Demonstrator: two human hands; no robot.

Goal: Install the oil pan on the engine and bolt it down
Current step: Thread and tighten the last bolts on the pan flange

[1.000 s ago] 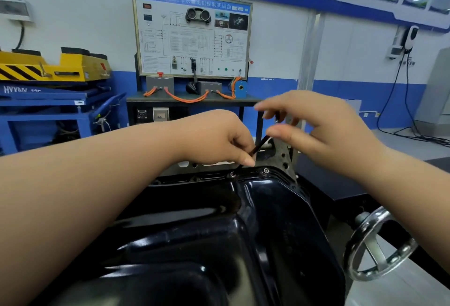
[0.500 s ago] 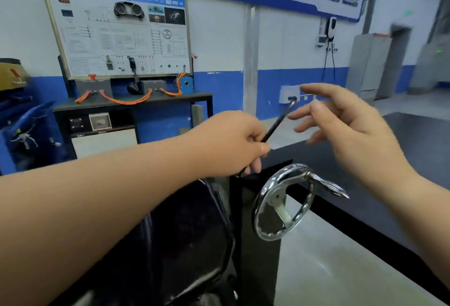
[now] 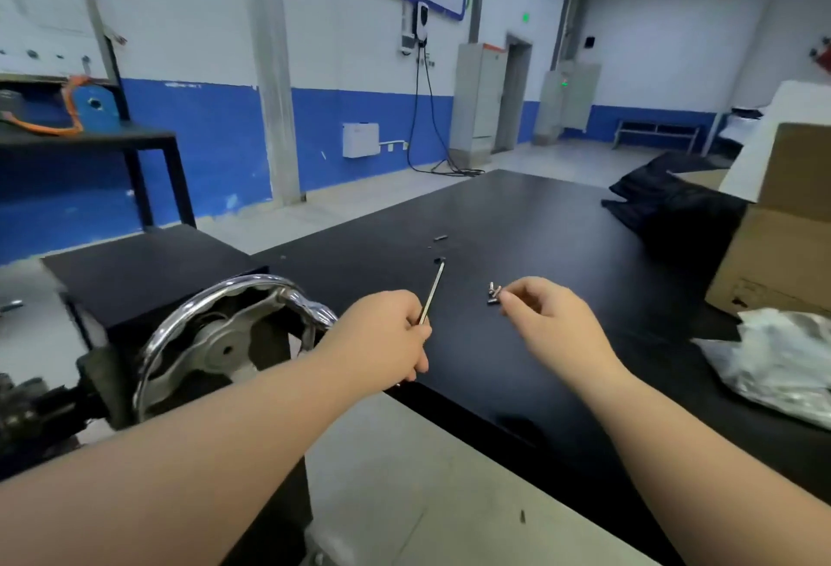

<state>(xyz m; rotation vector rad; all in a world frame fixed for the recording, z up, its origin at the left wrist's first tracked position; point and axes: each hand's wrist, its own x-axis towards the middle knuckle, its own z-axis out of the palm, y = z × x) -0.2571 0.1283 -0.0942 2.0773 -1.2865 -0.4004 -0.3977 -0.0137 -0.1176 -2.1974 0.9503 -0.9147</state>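
The oil pan and the engine are out of view. My left hand (image 3: 382,336) grips a thin metal hex key (image 3: 434,288), whose shaft points up and away over the black table (image 3: 539,214). A small cluster of bolts (image 3: 492,293) lies on the table. My right hand (image 3: 553,322) hovers just right of them with loosely curled fingers, its fingertips at the edge of the cluster. I cannot see a bolt held in it.
The engine stand's chrome handwheel (image 3: 180,331) is at lower left, next to my left forearm. A cardboard box (image 3: 782,228), dark fabric (image 3: 665,205) and a crumpled plastic bag (image 3: 782,367) sit on the table's right side. Another small part (image 3: 440,238) lies farther back.
My view has swung right, from the oil pan to the black table. My left hand kept the hex key. My right hand has dropped toward the bolts on the table.
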